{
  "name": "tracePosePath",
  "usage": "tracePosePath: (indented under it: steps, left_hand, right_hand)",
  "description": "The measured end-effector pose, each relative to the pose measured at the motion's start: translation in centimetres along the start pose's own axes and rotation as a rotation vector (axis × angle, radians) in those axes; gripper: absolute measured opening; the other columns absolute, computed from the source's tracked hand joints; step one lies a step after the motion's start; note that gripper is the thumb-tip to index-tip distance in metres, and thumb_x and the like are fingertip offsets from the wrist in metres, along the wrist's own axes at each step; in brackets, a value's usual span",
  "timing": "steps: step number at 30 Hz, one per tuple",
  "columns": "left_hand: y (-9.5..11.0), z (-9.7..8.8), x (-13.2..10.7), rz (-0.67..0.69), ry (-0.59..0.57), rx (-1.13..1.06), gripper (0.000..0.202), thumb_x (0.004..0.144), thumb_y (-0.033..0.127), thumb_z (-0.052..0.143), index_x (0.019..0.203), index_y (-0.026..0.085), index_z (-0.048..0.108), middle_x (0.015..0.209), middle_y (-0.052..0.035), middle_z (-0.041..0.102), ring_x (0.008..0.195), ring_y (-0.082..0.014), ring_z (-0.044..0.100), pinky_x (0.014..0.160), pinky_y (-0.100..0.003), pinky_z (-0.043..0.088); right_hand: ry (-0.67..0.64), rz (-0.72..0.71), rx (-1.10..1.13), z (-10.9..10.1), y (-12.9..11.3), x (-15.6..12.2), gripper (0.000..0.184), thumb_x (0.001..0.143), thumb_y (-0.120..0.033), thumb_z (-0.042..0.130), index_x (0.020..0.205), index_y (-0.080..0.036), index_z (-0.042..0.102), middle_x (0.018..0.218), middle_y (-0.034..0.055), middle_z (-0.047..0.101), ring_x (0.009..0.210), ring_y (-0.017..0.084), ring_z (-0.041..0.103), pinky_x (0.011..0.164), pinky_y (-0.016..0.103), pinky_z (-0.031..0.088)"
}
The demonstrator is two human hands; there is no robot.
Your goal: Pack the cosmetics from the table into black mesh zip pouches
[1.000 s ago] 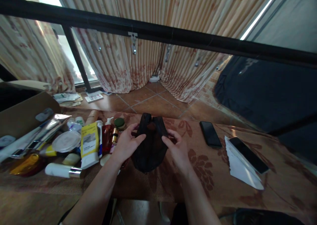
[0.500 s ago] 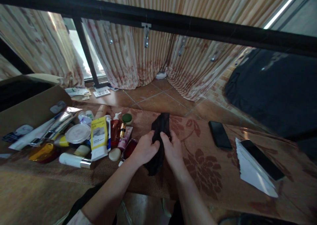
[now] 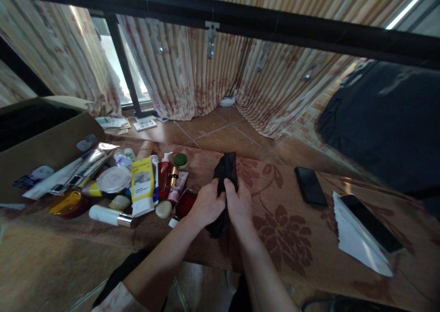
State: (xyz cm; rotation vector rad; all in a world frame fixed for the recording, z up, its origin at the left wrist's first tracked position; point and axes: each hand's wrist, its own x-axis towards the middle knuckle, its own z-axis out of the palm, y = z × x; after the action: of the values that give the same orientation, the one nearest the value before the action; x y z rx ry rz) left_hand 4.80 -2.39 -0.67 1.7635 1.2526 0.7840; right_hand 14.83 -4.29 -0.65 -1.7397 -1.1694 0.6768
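A black mesh pouch [image 3: 225,170] is squeezed narrow between both hands, held just above a table covered in a brown flowered cloth [image 3: 288,229]. My left hand [image 3: 207,205] grips its left side with the fingers curled round the fabric. My right hand [image 3: 238,203] pinches its right side, pressed close against the left hand. The pouch's top sticks up above the fingers and its bottom hangs below the palms.
A heap of cosmetics lies left of the hands: a yellow tube [image 3: 142,185], a white tube [image 3: 110,216], a red bottle [image 3: 164,173], a round lid [image 3: 113,179]. A cardboard box [image 3: 44,149] stands far left. Two black phones [image 3: 311,186] [image 3: 371,222] and white paper [image 3: 357,248] lie to the right.
The hands have come together and squeezed the pouch from a wide spread shape into a narrow bunch. The view has shifted slightly to the left.
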Motion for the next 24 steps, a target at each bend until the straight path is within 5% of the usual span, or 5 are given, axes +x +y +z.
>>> tracePosePath:
  steps: [16,24]
  left_hand:
    - [0.18,-0.14,-0.08,-0.027,-0.004,0.080,0.020,0.079,0.014,0.049,0.095,0.016,0.060,0.090,-0.0088,0.071,0.084,-0.0231,0.067,0.079,-0.034,0.051]
    - [0.38,-0.37,-0.12,-0.037,-0.028,0.090,0.022,0.077,0.014,0.048,0.096,0.017,0.059,0.089,-0.0082,0.071,0.085,-0.0232,0.067,0.078,-0.033,0.051]
  right_hand:
    - [-0.002,-0.009,0.034,-0.18,0.05,0.10,0.036,0.083,-0.042,0.047,0.096,-0.015,0.067,0.090,0.0118,0.071,0.087,0.025,0.064,0.077,0.033,0.043]
    - [0.012,-0.024,0.044,0.00,0.97,0.51,0.024,0.075,-0.029,0.045,0.083,-0.017,0.064,0.072,0.0047,0.065,0.071,0.020,0.058,0.067,0.029,0.042]
